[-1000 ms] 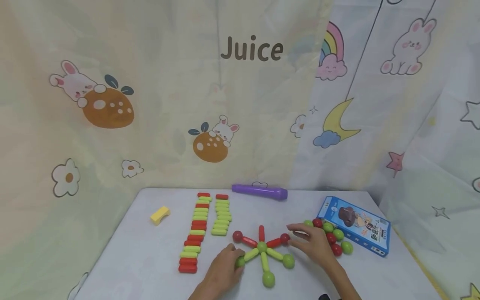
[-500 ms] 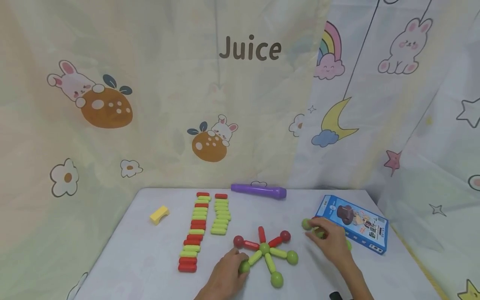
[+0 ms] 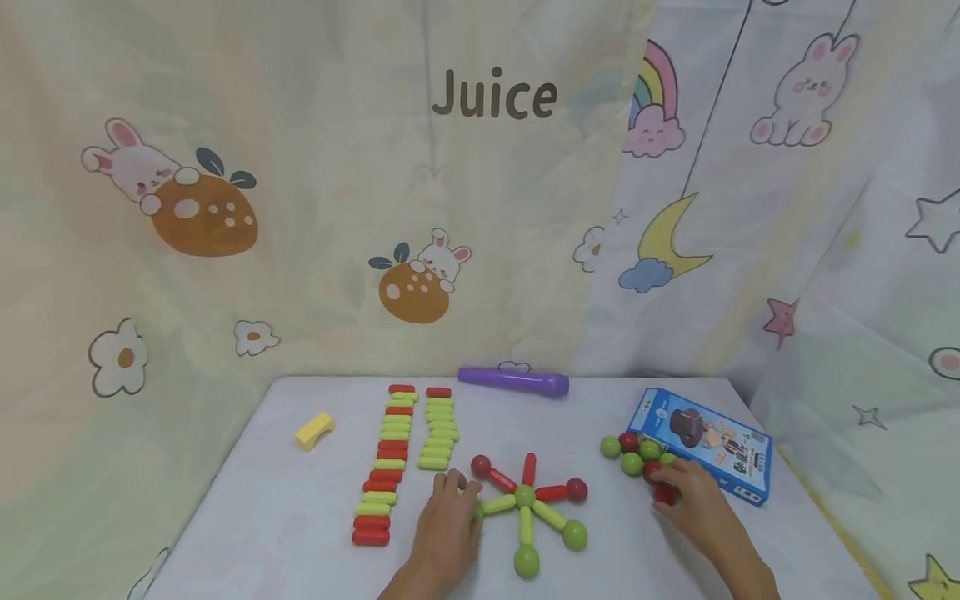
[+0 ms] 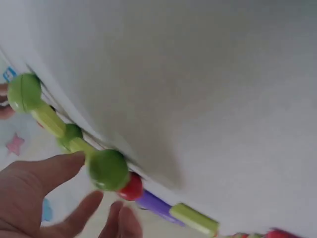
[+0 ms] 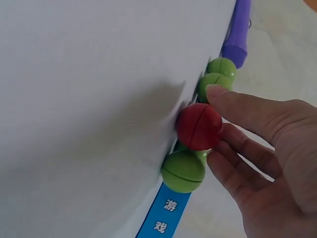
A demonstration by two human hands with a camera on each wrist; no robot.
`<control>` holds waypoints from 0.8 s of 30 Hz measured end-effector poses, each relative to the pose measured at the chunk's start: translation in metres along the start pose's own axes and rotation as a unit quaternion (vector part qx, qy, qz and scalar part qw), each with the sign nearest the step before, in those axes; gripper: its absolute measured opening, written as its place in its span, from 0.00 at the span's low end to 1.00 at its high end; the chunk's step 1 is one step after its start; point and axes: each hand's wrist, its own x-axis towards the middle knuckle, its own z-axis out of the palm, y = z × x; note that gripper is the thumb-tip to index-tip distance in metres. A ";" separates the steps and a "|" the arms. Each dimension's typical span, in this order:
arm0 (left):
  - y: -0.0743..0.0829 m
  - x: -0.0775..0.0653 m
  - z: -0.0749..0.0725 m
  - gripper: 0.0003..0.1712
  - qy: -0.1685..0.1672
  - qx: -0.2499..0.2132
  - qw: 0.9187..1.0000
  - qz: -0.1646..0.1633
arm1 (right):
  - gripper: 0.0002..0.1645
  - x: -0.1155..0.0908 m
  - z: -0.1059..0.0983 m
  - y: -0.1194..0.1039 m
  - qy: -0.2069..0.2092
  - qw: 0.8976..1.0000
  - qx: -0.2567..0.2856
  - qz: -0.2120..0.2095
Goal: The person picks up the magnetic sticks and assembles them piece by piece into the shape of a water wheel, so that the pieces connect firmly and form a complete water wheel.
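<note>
A toy build of sticks and balls lies on the table in the head view, with sticks spreading from a central green ball (image 3: 524,496). A red stick (image 3: 530,469) points away at the top with a bare outer end. Other sticks end in balls, such as a red ball (image 3: 577,489) and a green ball (image 3: 527,561). My left hand (image 3: 447,525) is at the build's left green ball (image 4: 109,169), its fingers loose and spread around it. At the loose balls, my right hand (image 3: 693,500) pinches a red ball (image 5: 199,126) between thumb and fingers.
Two columns of red and green sticks (image 3: 384,476) lie left of the build. A yellow arch block (image 3: 315,431) sits farther left. Behind is a purple tube-shaped stick (image 3: 514,382). Several loose balls (image 3: 632,463) lie against a blue box (image 3: 708,442).
My right hand has moved from the build's right red ball to the loose balls and holds a red one. The build has turned slightly, and my left hand's fingers have loosened at its green ball.
</note>
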 end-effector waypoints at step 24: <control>0.038 -0.010 0.019 0.25 -0.112 -0.017 0.992 -0.051 | 0.22 0.007 0.008 -0.038 0.031 0.961 0.265 -0.068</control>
